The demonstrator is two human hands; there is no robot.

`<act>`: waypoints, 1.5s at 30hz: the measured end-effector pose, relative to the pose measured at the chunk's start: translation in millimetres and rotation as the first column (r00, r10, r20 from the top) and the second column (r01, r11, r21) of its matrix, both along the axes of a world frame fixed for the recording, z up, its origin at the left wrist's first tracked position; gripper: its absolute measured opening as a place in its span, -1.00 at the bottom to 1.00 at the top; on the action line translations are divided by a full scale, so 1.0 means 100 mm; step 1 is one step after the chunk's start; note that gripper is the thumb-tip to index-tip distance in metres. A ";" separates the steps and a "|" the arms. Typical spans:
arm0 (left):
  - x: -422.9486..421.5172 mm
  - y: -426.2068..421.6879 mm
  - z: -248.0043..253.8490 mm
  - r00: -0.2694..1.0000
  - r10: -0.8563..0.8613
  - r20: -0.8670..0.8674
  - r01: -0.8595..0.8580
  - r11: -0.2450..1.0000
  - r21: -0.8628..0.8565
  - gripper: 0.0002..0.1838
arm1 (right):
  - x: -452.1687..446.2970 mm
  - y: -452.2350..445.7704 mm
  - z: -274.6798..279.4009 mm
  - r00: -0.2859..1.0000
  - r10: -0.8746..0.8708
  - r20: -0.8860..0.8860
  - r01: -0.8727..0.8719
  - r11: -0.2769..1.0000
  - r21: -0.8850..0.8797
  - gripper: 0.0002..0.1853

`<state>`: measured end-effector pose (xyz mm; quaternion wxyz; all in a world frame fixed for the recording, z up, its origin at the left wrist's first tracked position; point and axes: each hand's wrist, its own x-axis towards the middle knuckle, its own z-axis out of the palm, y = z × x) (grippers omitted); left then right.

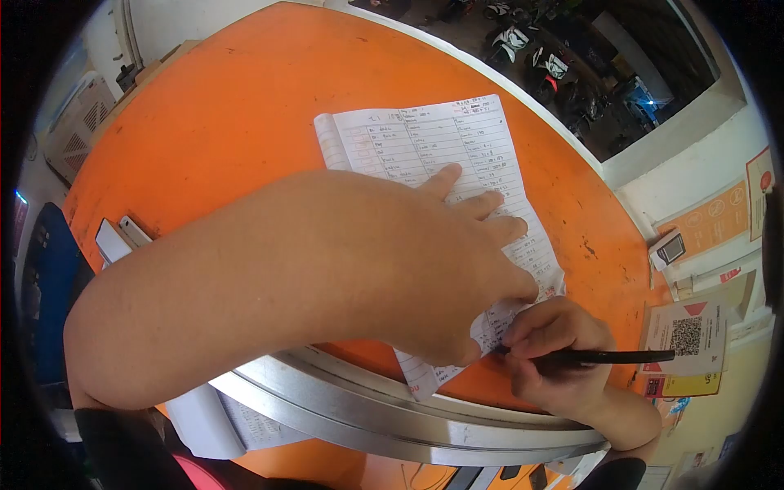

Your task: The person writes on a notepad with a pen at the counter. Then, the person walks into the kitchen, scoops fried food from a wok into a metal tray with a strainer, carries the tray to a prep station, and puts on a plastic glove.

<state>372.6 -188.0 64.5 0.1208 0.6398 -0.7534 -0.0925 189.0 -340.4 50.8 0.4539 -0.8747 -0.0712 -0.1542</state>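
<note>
A lined notebook [359,135] with handwritten columns lies open on the orange table, its near corner reaching the metal edge. Across its page my left hand [457,253] is laid flat, fingers spread, and the forearm covers much of the paper's lower left. My right hand [563,351] pinches a black pen [621,357] close to its tip. That tip meets the lower right part of the page, just beside the left thumb; the exact contact point is hidden by the fingers.
The orange table [245,90] has a curved metal rim [351,412]. Below the rim sits another open notebook [212,420]. A white box [114,241] stands left of my forearm. At right hang a QR code card [686,336] and a small device [668,249]. Motorbikes [510,41] are parked beyond.
</note>
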 end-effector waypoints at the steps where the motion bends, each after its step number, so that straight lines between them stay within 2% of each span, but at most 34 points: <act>1: 0.00 0.00 0.00 1.000 0.001 -0.006 -0.001 1.000 0.003 -0.52 | -0.01 -0.01 -0.01 1.000 0.004 0.000 -0.004 1.000 0.018 -0.80; 3: 0.00 0.00 0.02 1.000 0.002 -0.003 -0.002 1.000 0.018 -0.52 | -0.04 -0.05 -0.04 1.000 0.011 0.001 -0.011 0.998 0.055 -0.80; 6: 0.00 -0.01 0.03 1.000 0.006 0.010 -0.007 1.000 0.029 -0.52 | -0.06 -0.01 -0.06 0.997 -0.063 0.054 0.045 0.955 0.292 -0.81; 13: 0.03 -0.03 0.03 1.000 -0.001 0.013 0.001 1.000 -0.013 -0.48 | -0.05 -0.11 -0.12 0.971 -0.086 0.224 0.032 0.971 0.236 -0.85; 15: 0.11 -0.07 0.06 0.996 -0.001 -0.086 0.002 1.000 0.018 -0.48 | -0.10 -0.12 -0.11 0.970 -0.122 0.210 0.063 0.961 0.268 -0.79; 16: 0.18 -0.11 0.13 0.981 0.012 -0.195 0.002 0.998 0.068 -0.49 | -0.06 -0.16 -0.14 0.956 -0.083 0.283 0.028 0.981 0.193 -0.77; 17: 0.25 -0.13 0.19 0.954 0.033 -0.299 0.002 0.993 0.118 -0.49 | -0.04 -0.21 -0.13 0.959 -0.149 0.240 0.119 0.983 0.136 -0.79; 19: 0.38 -0.12 0.27 0.958 0.178 -0.226 -0.179 0.984 0.017 -0.52 | 0.02 -0.28 -0.06 0.944 -0.267 0.194 0.272 0.962 0.002 -0.83; 21: 0.61 -0.09 0.22 0.945 0.284 -0.161 -0.308 0.939 -0.151 -0.51 | 0.12 -0.23 -0.01 0.944 -0.290 0.154 0.293 0.956 0.005 -0.87; 22: 0.66 -0.05 0.26 0.894 0.424 -0.147 -0.438 0.895 -0.087 -0.46 | 0.15 -0.20 -0.01 0.944 -0.303 0.127 0.304 0.953 0.011 -0.87; 23: 0.70 -0.01 0.27 0.824 0.551 -0.130 -0.558 0.830 -0.018 -0.42 | 0.17 -0.17 -0.01 0.948 -0.293 0.127 0.302 0.952 -0.055 -0.85; 25: 0.74 0.01 0.31 0.755 0.655 -0.023 -0.651 0.754 0.091 -0.34 | 0.16 -0.19 -0.06 0.954 -0.281 0.110 0.297 0.937 -0.184 -0.78; 26: 0.72 0.03 0.27 0.718 0.695 0.035 -0.692 0.707 0.144 -0.30 | 0.21 -0.26 -0.13 0.957 -0.250 0.146 0.272 0.949 -0.162 -0.70; 28: 0.66 0.02 0.21 0.689 0.717 0.103 -0.724 0.684 0.086 -0.25 | 0.23 -0.26 -0.11 0.965 -0.252 0.079 0.254 0.967 -0.023 -0.70; 29: 0.65 0.00 0.20 0.674 0.727 0.134 -0.737 0.675 0.046 -0.23 | 0.24 -0.26 -0.09 0.967 -0.250 0.052 0.248 0.968 0.041 -0.71; 32: 0.60 0.03 0.26 0.695 0.715 0.081 -0.719 0.691 0.067 -0.21 | 0.22 -0.34 -0.11 0.953 -0.292 0.086 0.298 0.952 -0.066 -0.74; 38: 0.68 0.02 0.23 0.725 0.687 -0.043 -0.677 0.724 0.133 -0.21 | 0.24 -0.29 -0.04 0.945 -0.325 0.031 0.326 0.945 -0.024 -0.75; 41: 0.67 0.03 0.29 0.712 0.694 -0.107 -0.673 0.718 0.176 -0.25 | 0.26 -0.36 -0.12 0.957 -0.286 0.043 0.285 0.958 0.028 -0.76; 44: 0.83 -0.05 0.25 0.745 0.663 -0.067 -0.642 0.742 0.193 -0.31 | 0.24 -0.43 -0.14 0.946 -0.321 0.043 0.323 0.942 -0.085 -0.78; 45: 0.81 -0.07 0.29 0.756 0.639 -0.141 -0.609 0.766 0.206 -0.34 | 0.26 -0.43 -0.14 0.938 -0.306 0.162 0.329 0.934 -0.141 -0.77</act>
